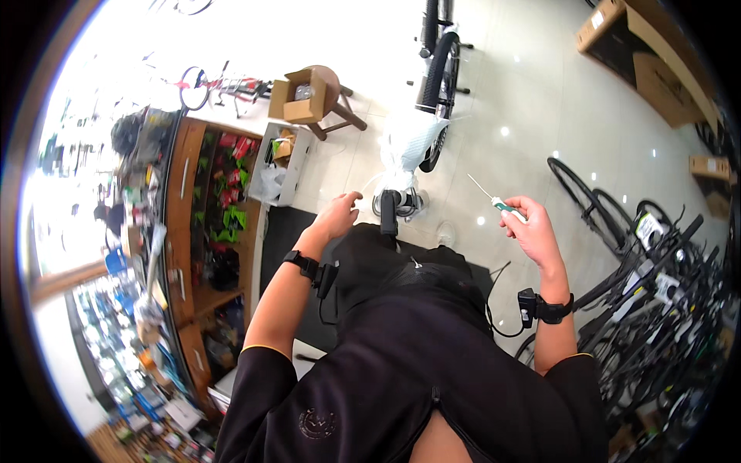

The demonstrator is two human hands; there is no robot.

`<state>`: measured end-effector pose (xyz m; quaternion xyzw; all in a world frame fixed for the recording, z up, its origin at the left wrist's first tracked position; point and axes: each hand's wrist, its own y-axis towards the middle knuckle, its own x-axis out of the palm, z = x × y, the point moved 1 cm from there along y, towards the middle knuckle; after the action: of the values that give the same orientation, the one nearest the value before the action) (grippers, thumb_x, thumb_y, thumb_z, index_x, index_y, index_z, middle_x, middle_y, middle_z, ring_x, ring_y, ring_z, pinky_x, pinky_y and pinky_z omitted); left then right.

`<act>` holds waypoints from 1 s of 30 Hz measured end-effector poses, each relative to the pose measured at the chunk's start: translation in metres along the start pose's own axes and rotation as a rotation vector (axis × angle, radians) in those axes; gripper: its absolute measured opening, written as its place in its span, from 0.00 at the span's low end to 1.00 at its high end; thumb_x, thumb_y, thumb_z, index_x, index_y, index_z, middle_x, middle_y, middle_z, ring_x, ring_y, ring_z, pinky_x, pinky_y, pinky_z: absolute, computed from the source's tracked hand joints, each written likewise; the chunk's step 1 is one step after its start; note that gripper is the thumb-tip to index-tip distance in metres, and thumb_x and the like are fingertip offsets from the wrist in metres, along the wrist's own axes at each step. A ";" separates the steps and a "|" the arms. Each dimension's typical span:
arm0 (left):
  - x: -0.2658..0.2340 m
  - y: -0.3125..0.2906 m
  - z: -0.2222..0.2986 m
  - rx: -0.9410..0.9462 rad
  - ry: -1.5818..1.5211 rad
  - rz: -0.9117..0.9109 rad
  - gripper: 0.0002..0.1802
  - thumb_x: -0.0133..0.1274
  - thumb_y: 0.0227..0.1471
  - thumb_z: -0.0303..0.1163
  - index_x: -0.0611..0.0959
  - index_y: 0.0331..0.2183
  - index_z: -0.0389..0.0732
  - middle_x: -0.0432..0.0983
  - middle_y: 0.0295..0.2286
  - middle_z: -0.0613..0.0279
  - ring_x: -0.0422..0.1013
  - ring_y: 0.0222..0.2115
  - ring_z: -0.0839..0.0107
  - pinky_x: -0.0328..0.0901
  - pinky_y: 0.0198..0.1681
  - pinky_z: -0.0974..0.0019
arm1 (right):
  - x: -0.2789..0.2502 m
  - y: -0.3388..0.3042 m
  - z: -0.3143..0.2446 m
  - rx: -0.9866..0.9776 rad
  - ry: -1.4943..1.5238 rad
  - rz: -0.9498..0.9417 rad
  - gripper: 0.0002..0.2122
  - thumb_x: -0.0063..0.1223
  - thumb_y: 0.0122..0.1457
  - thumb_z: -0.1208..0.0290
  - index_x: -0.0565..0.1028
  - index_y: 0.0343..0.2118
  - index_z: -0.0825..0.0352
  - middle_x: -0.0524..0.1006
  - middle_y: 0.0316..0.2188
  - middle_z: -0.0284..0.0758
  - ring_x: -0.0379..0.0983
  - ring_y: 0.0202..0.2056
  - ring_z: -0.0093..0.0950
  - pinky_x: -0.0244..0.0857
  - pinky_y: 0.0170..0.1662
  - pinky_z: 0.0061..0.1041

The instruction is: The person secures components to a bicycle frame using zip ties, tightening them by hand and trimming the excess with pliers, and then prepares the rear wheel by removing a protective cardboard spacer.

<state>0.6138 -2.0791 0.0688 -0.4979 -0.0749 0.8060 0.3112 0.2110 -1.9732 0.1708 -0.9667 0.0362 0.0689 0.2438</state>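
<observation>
In my right hand point(532, 231), on the right, is a slim screwdriver point(508, 208) with a green and white handle. Its thin metal shaft points up and to the left, touching nothing. My left hand point(337, 216) hangs left of the middle, fingers loosely bent and apart, with nothing seen in it. Between the hands, close to my body, stands a black upright part point(389, 216) of a clamp or bicycle. White bubble wrap point(411, 143) covers the piece just beyond it. A bicycle wheel with a black tyre point(441, 92) reaches away behind the wrap.
At left, a wooden cabinet point(185, 177) holds packaged goods. A white box point(279, 166) stands beside it, and an open carton point(302, 96) sits on a wooden stool point(330, 81). Several bicycles point(641, 285) crowd the right side. Large cartons point(656, 65) stand at far right.
</observation>
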 end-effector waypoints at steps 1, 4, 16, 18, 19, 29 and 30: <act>-0.006 0.026 -0.006 0.019 0.036 -0.061 0.21 0.48 0.51 0.28 0.72 0.49 0.42 0.74 0.40 0.49 0.73 0.39 0.55 0.67 0.44 0.57 | 0.004 0.008 0.004 0.004 0.031 0.035 0.10 0.51 0.57 0.75 0.72 0.40 0.74 0.76 0.29 0.33 0.70 0.26 0.16 0.64 0.27 0.16; -0.005 0.101 -0.023 0.247 0.240 -0.168 0.21 0.48 0.51 0.27 0.73 0.49 0.44 0.72 0.43 0.51 0.71 0.42 0.55 0.65 0.47 0.57 | 0.023 0.011 0.029 0.093 0.122 0.236 0.10 0.52 0.57 0.75 0.71 0.40 0.74 0.76 0.30 0.34 0.70 0.26 0.17 0.65 0.27 0.17; 0.059 0.261 -0.029 1.762 0.795 -0.442 0.13 0.48 0.48 0.33 0.75 0.39 0.45 0.69 0.40 0.65 0.65 0.44 0.69 0.58 0.47 0.66 | 0.268 -0.070 0.013 0.546 0.561 0.797 0.09 0.52 0.57 0.78 0.70 0.41 0.72 0.74 0.30 0.31 0.67 0.26 0.14 0.63 0.27 0.15; 0.045 0.269 -0.032 1.919 0.775 -0.430 0.11 0.47 0.48 0.33 0.75 0.37 0.45 0.69 0.40 0.65 0.65 0.43 0.69 0.59 0.46 0.65 | 0.299 -0.070 0.009 0.526 0.625 0.810 0.09 0.52 0.57 0.78 0.70 0.41 0.72 0.73 0.30 0.31 0.67 0.27 0.14 0.63 0.28 0.15; 0.042 0.275 -0.028 1.992 0.738 -0.423 0.10 0.47 0.48 0.33 0.76 0.35 0.44 0.69 0.39 0.64 0.65 0.42 0.68 0.59 0.46 0.64 | 0.313 -0.070 0.010 0.525 0.671 0.855 0.09 0.52 0.57 0.78 0.70 0.41 0.72 0.73 0.30 0.31 0.68 0.27 0.14 0.62 0.28 0.15; 0.054 0.268 0.003 1.765 0.629 -0.504 0.09 0.50 0.48 0.33 0.78 0.34 0.45 0.70 0.40 0.59 0.64 0.46 0.59 0.58 0.49 0.54 | 0.390 -0.063 -0.013 0.448 0.621 1.084 0.10 0.53 0.57 0.74 0.71 0.40 0.72 0.77 0.34 0.38 0.73 0.36 0.23 0.66 0.41 0.23; 0.051 0.267 0.013 1.713 0.550 -0.452 0.09 0.50 0.48 0.33 0.78 0.34 0.45 0.70 0.41 0.59 0.64 0.47 0.58 0.58 0.49 0.52 | 0.393 -0.064 -0.015 0.446 0.586 1.092 0.10 0.54 0.57 0.73 0.71 0.40 0.71 0.77 0.33 0.38 0.73 0.36 0.23 0.66 0.41 0.23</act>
<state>0.4730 -2.2601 -0.0784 -0.2453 0.5276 0.3599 0.7293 0.6071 -1.9386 0.1546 -0.7145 0.5996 -0.0925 0.3485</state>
